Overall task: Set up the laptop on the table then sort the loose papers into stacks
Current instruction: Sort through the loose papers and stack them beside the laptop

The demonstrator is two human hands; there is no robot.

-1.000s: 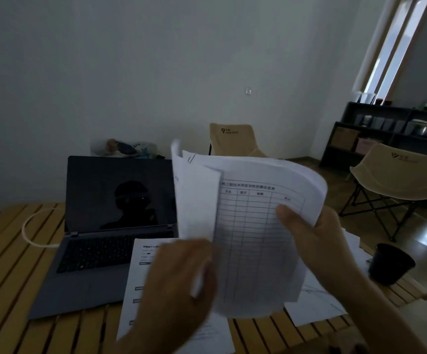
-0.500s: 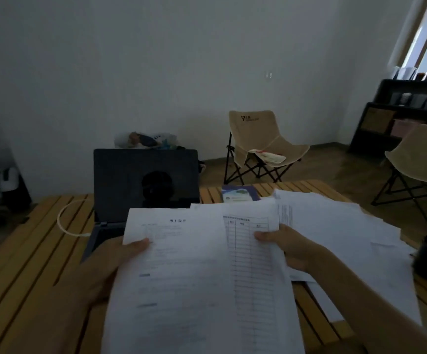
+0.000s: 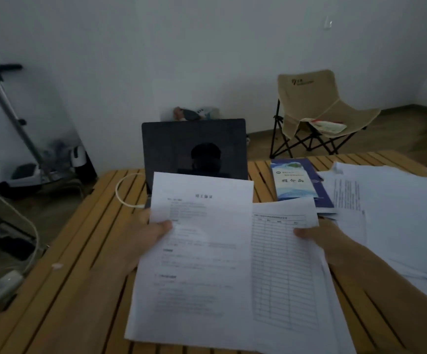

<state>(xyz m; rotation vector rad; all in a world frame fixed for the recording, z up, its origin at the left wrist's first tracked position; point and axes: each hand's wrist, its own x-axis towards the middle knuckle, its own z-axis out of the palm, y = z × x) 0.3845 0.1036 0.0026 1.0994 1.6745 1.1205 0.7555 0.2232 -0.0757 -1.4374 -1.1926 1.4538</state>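
Left hand (image 3: 146,241): thumb on top of text sheet (image 3: 197,264) at its left edge, other fingers hidden beneath; sheet pinched. Right hand (image 3: 319,238): thumb pressed on table-form sheet (image 3: 281,267) at its right edge, gripping; further sheets underneath, number not discernible. Both held above slatted table (image 3: 84,264), text sheet overlapping form sheet. One laptop (image 3: 194,146), open, screen dark, behind the sheets. One spread of loose papers (image 3: 399,213) at right. One blue booklet (image 3: 294,180) beside laptop. One white cable (image 3: 120,190). One folding chair (image 3: 319,111) beyond.
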